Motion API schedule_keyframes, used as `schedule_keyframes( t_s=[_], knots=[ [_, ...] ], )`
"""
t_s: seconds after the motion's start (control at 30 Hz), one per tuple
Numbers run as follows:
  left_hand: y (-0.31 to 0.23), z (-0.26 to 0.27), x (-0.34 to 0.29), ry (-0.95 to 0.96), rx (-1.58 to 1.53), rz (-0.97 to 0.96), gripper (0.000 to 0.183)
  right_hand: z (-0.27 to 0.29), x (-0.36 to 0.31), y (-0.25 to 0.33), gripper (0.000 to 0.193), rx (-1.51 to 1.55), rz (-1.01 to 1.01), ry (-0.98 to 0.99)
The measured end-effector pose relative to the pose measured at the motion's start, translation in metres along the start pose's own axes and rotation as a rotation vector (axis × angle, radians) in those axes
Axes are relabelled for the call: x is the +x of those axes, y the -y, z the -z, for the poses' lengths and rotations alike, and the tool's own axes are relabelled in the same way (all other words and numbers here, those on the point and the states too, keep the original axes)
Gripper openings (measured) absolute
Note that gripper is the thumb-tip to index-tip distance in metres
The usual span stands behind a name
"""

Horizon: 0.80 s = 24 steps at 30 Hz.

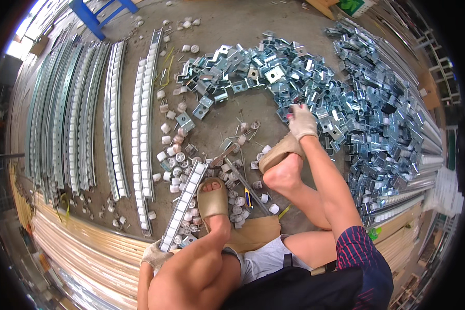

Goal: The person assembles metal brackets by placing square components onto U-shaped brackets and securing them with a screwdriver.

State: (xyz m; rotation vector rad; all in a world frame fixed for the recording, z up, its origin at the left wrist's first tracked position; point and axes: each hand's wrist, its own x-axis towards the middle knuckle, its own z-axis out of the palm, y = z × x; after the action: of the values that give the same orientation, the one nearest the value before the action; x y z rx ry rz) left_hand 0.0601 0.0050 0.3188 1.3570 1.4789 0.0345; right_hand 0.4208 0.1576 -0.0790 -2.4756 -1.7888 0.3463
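Holds the roller strip (183,205) in a curled left hand (155,256); reaches among metal brackets (297,70) with a right hand (303,123) of unclear opening and hold; apparently picking, likely needing to separate one.

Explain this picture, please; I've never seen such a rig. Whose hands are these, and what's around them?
No machine here: a fisheye camera on a person's head looks down at their own work and bends straight edges. Their gloved left hand holds the near end of a metal rail lined with white. The gloved right hand reaches to the heap of metal brackets; whether it grips one is unclear. On the floor lie loose white rollers, what looks like a utility knife and, to the left, more long rails.
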Motion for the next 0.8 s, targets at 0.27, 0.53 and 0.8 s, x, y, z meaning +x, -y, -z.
schedule_keyframes(
  t_s=[0.27, 0.53, 0.8],
  knots=[
    [0.012, -0.007, 0.018, 0.015, -0.070, 0.046, 0.045, -0.004, -0.034, -0.031, 0.021, 1.507, -0.246, -0.095],
    [0.197, -0.055, 0.164, -0.268, 0.356, -0.125, 0.045, -0.041, -0.127, 0.021, 0.030, 1.296, -0.062, 0.245],
    [0.292, -0.084, 0.236, -0.324, 0.470, 0.068, 0.064, -0.042, -0.185, 0.113, 0.061, 1.272, 0.070, 0.419]
  ],
)
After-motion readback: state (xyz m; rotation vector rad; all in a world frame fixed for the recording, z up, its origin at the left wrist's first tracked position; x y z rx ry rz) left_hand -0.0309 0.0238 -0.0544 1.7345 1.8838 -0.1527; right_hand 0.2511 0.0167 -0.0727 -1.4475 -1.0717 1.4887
